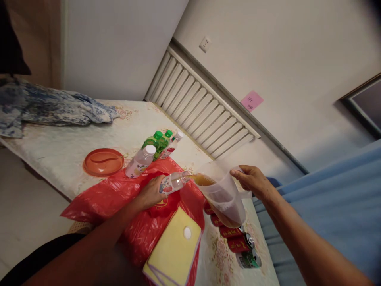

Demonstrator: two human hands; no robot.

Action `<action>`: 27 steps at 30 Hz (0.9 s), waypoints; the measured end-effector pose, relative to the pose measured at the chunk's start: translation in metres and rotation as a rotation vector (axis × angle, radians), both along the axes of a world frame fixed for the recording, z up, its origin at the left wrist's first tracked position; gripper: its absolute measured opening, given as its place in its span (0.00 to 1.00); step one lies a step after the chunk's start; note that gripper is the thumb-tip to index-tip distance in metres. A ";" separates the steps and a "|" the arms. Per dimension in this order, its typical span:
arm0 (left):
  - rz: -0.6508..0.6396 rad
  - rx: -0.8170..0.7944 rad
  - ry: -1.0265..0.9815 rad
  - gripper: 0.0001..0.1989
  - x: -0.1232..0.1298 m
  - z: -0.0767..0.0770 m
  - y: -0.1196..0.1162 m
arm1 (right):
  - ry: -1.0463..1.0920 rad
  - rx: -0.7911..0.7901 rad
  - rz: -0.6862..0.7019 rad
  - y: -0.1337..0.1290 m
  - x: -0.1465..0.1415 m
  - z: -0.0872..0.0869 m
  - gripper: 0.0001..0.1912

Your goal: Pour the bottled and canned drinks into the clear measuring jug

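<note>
My left hand point(151, 193) is wrapped round a clear plastic bottle point(175, 182) with a printed label, tilted with its uncapped mouth to the right. The bottle's mouth meets the spout of a translucent plastic pitcher point(228, 204). My right hand point(251, 178) grips the pitcher by its handle and tips it toward the bottle. Brown liquid point(204, 180) runs from the pitcher's lip at the bottle mouth. Under my left hand lies a red plastic bag point(101, 198). On it rest a folded yellow cloth point(175, 246) and a white cap point(187, 232).
Left of the hands stand a capped bottle point(139, 162), green-capped bottles point(154, 139) and another white-capped bottle point(171, 146). An orange-red plate point(103, 163) lies farther left. Several cans point(236, 243) line the right side beneath the pitcher. A radiator point(202, 103) runs along the wall.
</note>
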State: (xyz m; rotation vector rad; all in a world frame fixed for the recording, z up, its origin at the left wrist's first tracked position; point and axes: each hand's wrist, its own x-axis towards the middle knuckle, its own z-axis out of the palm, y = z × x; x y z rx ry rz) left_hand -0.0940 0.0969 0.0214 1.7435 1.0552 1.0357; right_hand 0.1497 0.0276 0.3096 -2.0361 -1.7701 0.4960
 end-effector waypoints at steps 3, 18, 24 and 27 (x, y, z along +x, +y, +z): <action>-0.002 0.001 0.000 0.26 0.000 -0.002 0.001 | -0.009 0.006 0.010 0.001 0.002 0.000 0.28; 0.008 -0.004 0.046 0.25 0.000 -0.005 0.001 | -0.011 -0.011 0.012 0.003 0.004 -0.006 0.28; 0.012 0.008 0.051 0.24 -0.001 -0.004 0.001 | 0.052 0.016 -0.009 0.002 0.007 -0.014 0.28; 0.009 0.015 0.048 0.24 -0.003 -0.001 0.000 | 0.153 0.034 -0.005 -0.002 0.009 -0.023 0.28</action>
